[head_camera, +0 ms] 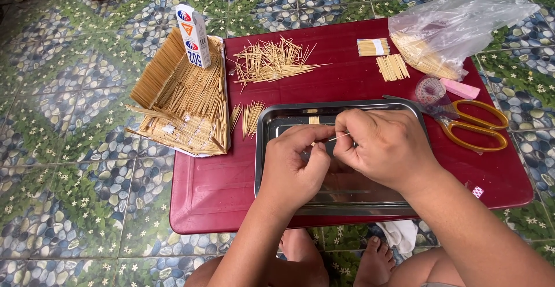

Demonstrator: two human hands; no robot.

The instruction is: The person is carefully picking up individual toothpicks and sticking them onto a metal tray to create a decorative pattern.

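My left hand [295,163] and my right hand [384,148] meet over a shiny steel tray [266,148] on a low dark red table [214,189]. Both hands pinch a thin pale stick [340,137] between their fingertips. A small bundle of sticks [314,120] lies in the tray just beyond my fingers. Loose wooden sticks [272,61] lie in a scattered heap at the table's far side. A smaller fan of sticks [248,118] rests left of the tray.
A structure built of sticks [185,99] stands at the table's left edge with a white glue box [193,35] on it. Orange-handled scissors [474,126], a tape roll [430,90], a pink block [459,89], two small stick bundles [381,57] and a plastic bag of sticks [451,30] lie at the right. Pebble-patterned floor surrounds.
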